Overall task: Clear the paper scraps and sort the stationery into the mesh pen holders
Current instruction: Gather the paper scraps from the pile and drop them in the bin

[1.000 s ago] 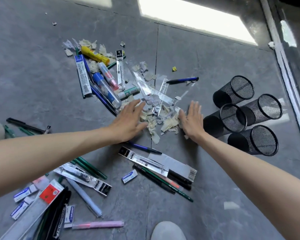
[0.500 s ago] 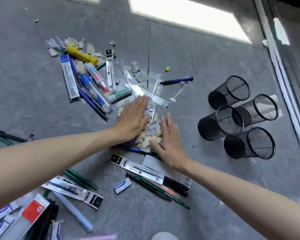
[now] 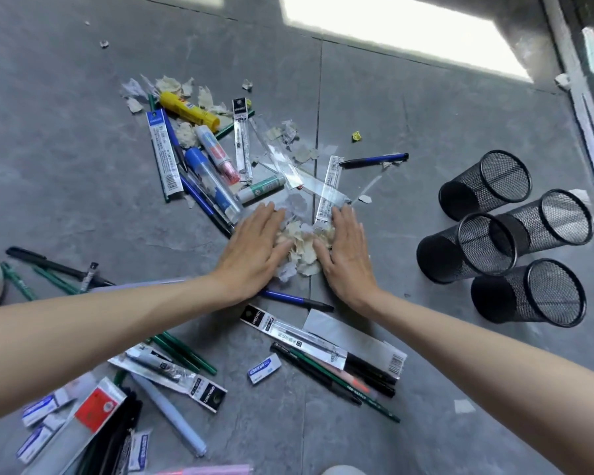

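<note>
Bare floor [image 3: 391, 258] right of scrap pile [image 3: 302, 250], mesh pen holders [image 3: 484, 246] beyond (four, clustered), stationery [image 3: 204, 176] crowding left

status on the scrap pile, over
Left grip and right grip flat, open, flanking paper scrap pile. Refill packet beside right grip, blue pen by wrists.

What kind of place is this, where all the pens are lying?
Probably an indoor floor by a glass door: big grey tiles with a grout line, a sunlight patch, and a metal track alongside.

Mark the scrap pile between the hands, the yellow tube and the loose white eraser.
scrap pile [image 3: 302, 246], head view, middle of the heap.
yellow tube [image 3: 189, 111], head view, mid-barrel.
white eraser [image 3: 264, 368], head view, centre of its sleeve.
</note>
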Demonstrator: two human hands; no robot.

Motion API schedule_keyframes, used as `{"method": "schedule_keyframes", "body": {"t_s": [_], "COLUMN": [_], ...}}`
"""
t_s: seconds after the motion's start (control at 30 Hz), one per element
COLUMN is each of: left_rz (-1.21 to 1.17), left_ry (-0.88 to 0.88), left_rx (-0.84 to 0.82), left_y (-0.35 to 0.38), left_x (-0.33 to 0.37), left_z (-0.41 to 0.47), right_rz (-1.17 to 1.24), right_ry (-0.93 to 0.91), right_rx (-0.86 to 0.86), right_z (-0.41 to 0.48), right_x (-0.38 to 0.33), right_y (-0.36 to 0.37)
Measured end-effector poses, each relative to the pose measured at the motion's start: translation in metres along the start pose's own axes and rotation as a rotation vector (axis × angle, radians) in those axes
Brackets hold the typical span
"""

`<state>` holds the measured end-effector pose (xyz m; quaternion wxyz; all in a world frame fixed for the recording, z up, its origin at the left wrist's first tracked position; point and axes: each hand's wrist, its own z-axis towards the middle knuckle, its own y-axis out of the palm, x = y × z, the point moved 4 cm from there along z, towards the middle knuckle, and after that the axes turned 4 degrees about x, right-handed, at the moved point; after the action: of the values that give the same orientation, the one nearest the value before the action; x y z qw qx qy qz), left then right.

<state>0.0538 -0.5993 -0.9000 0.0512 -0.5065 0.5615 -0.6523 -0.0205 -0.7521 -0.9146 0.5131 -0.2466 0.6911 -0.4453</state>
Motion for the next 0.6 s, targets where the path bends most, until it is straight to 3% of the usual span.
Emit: {"method": "schedule_keyframes", "body": {"t_s": [0.1,0.33,0.6], "left_rz": [-0.207,-0.51,-1.058], "left_ry": [-0.049,-0.141,-0.695], "left_rx": [-0.037,0.191,0.414], "left_y": [0.012,0.03,0.036], "left_x": [0.01,0.039,0.07], "left_z": [-0.001,-0.003,0.014], "right_rz": [0.141,0.239,0.506], "right_ry": [-0.025,-0.046,0.211], "right_rx": [-0.028,-0.055,0.09], "right_z": [-0.009,-0.04,-0.025], "right_x": [-0.008,-0.019,-0.029], "right_y": [0.001,0.007,0.0]}}
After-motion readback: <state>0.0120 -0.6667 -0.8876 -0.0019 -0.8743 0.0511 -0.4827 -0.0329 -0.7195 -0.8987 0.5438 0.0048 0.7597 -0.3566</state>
